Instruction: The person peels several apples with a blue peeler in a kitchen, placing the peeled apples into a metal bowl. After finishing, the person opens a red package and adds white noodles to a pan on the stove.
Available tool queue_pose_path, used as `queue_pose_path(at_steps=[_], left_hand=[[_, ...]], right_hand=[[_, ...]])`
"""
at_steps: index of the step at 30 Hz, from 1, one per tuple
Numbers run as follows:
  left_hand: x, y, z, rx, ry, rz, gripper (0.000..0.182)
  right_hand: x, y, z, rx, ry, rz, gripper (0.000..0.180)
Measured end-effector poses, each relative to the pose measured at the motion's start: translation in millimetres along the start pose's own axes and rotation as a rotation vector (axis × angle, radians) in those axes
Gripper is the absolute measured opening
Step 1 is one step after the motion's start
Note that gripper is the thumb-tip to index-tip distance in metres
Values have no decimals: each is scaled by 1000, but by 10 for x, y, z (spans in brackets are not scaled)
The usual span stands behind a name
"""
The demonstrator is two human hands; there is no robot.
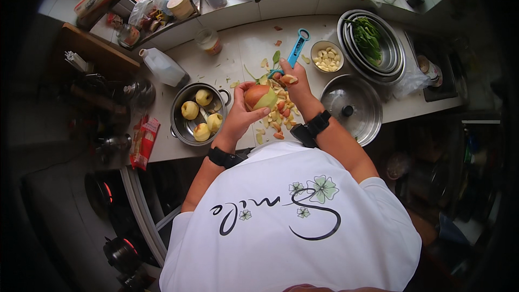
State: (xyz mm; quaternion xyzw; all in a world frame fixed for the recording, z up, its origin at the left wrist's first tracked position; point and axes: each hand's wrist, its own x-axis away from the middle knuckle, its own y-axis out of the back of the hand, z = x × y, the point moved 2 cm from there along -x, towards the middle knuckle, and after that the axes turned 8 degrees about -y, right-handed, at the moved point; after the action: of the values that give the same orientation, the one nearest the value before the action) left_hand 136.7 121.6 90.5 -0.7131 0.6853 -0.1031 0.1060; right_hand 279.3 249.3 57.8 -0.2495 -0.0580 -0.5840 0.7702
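Note:
My left hand holds a red apple that is partly peeled, with pale flesh bared on its right side. Up and to the right, my right hand is closed around a blue peeler; a piece of peel hangs by its fingers. Beneath and between the hands lies a heap of apple peelings on the light countertop. To the left stands a two-handled steel pot with several peeled apples inside.
A bowl of peeled garlic cloves and a glass pot lid lie to the right, near nested steel basins with green leaves. At left are a plastic jug and a red packet. A glass jar stands behind.

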Motion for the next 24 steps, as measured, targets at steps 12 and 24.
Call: queue_pose_path(at_steps=[12, 24], left_hand=[[7, -58, 23, 56, 36, -1, 74], [-78, -37, 90, -208, 170, -100, 68]], right_hand=[[-26, -46, -79, 258, 71, 16, 33], [222, -297, 5, 309, 195, 50, 32]])
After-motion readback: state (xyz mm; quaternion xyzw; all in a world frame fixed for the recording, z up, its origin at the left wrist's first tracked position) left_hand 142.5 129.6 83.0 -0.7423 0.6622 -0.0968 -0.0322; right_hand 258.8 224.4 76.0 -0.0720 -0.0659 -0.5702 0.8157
